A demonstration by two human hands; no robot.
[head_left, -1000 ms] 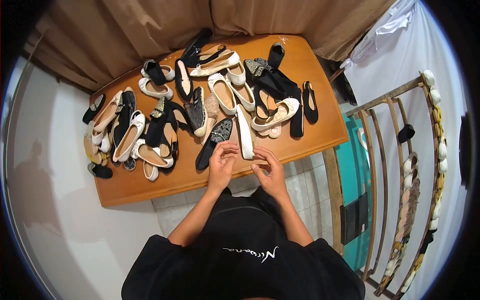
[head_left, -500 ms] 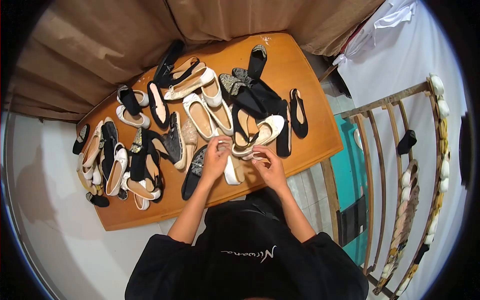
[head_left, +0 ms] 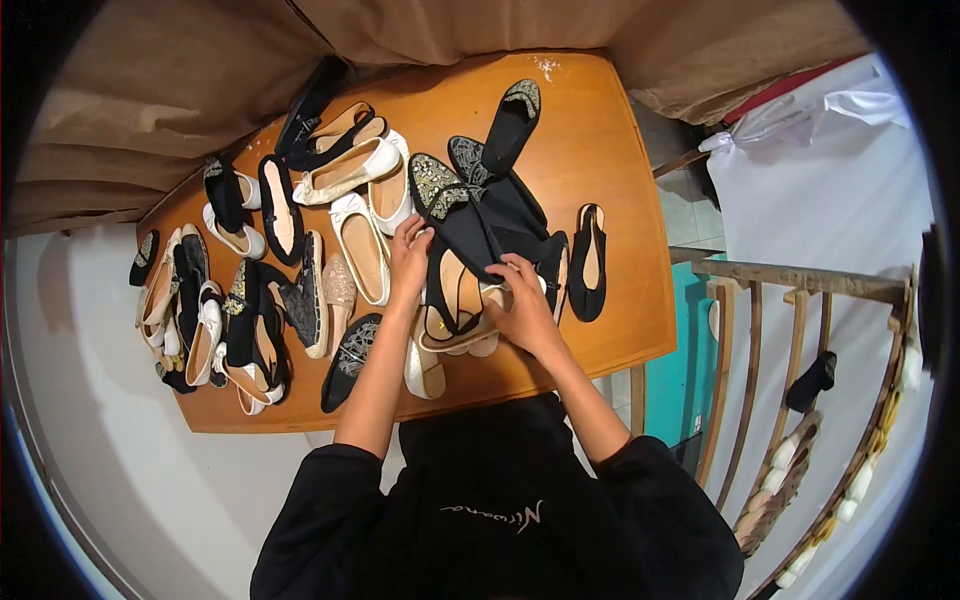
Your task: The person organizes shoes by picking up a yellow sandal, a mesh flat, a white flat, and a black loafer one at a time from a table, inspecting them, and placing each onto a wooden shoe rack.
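My left hand point(head_left: 408, 265) is over the middle of the pile, fingers slightly bent and apart. Its fingertips are beside a black shoe with a gold-jewelled toe point(head_left: 455, 205) and close to a white ballet flat point(head_left: 362, 245). My right hand point(head_left: 525, 310) has thumb and fingers spread. Its fingertips reach the heel end of that jewelled shoe, above a white shoe whose outline it partly hides. Between my hands lies a black slingback with a tan insole point(head_left: 455, 285). Neither hand visibly grips anything.
Many black and white flat shoes cover the wooden table point(head_left: 610, 150). A black slingback point(head_left: 590, 265) lies at the right. More shoes are heaped at the left, including a white flat point(head_left: 205, 345). A wooden rack point(head_left: 730, 390) with footwear stands right; brown curtains point(head_left: 200, 90) hang behind.
Both hands have moved forward, from the white shoes near the front edge to the gold-jewelled black shoe. The camera view has shifted. The fingers are more spread.
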